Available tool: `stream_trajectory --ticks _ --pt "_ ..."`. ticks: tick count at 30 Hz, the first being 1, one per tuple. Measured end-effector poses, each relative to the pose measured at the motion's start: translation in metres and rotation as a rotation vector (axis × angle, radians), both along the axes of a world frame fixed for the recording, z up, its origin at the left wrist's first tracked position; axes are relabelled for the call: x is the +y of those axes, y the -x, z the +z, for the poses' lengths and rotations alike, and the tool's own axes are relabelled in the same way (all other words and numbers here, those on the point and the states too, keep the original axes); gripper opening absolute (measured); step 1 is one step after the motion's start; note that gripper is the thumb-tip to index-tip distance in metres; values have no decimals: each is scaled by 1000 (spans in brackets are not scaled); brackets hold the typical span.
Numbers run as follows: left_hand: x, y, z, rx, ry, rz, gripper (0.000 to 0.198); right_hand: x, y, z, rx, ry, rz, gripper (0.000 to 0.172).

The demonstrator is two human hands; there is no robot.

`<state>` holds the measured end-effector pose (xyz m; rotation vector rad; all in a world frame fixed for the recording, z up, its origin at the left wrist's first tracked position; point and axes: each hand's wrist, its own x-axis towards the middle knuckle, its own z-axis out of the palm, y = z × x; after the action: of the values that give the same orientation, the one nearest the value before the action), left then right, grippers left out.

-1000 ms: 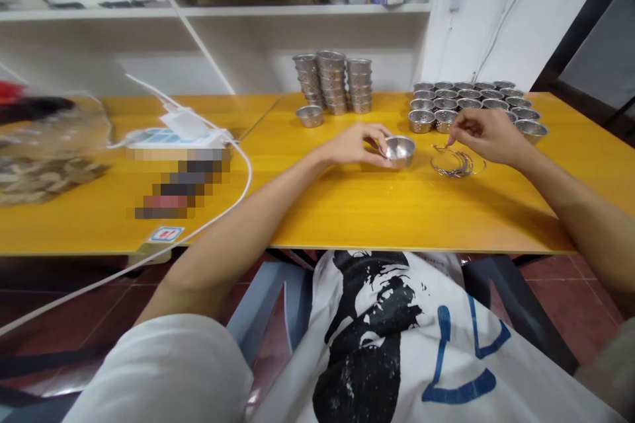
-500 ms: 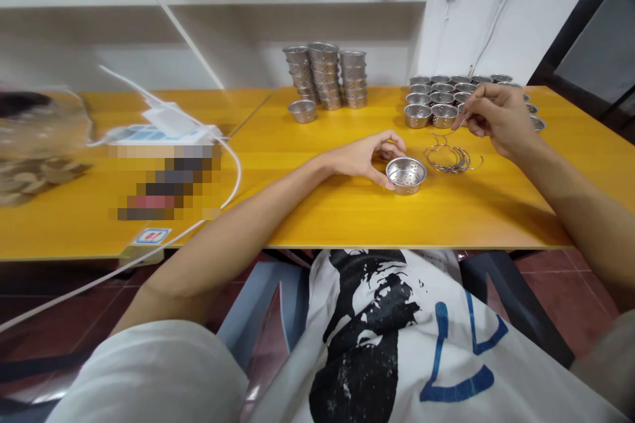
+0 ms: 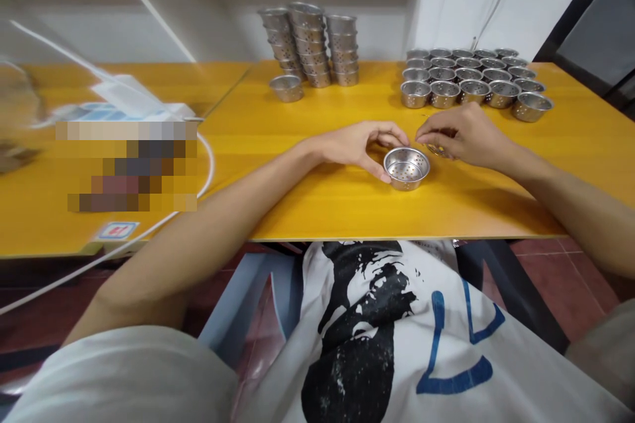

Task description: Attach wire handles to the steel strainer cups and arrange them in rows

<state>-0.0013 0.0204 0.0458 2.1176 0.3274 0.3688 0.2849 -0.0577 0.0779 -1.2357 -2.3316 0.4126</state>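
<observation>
A small perforated metal strainer cup (image 3: 406,168) stands upright on the yellow table. My left hand (image 3: 364,145) curves around its left side, thumb on the near wall and fingers behind the rim. Just right of the cup, my right hand (image 3: 464,135) is closed in a pinch, fingertips close to the rim. A thin wire ring appears to be in that pinch, though the fingers hide most of it. Under the right hand, bits of the loose wire rings (image 3: 436,149) show; the hand covers the others.
Rows of similar cups (image 3: 475,91) stand at the back right. Several tall stacks of cups (image 3: 312,46) rise at the back, with a single cup (image 3: 286,88) in front. A white cable (image 3: 211,165) and a power strip (image 3: 133,106) lie on the left.
My right hand has come down and left, from above the back rows to beside the cup, now covering the wire rings. My left hand stays at the cup. The view has tilted down.
</observation>
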Motion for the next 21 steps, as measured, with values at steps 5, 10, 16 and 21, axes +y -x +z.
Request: stream_trajectory --ticks 5,10,16,21 --pt "-3 -3 1 34 -55 11 80 -2 0 0 -73 -18 41 30" --pt "-9 -2 7 38 9 -18 67 -5 0 4 -112 -36 85 34" --pt "-12 -3 11 38 -34 22 59 -8 7 -5 -75 -62 74 27" --pt "-14 -7 7 15 -52 6 57 -4 11 -15 -33 -129 173 19"
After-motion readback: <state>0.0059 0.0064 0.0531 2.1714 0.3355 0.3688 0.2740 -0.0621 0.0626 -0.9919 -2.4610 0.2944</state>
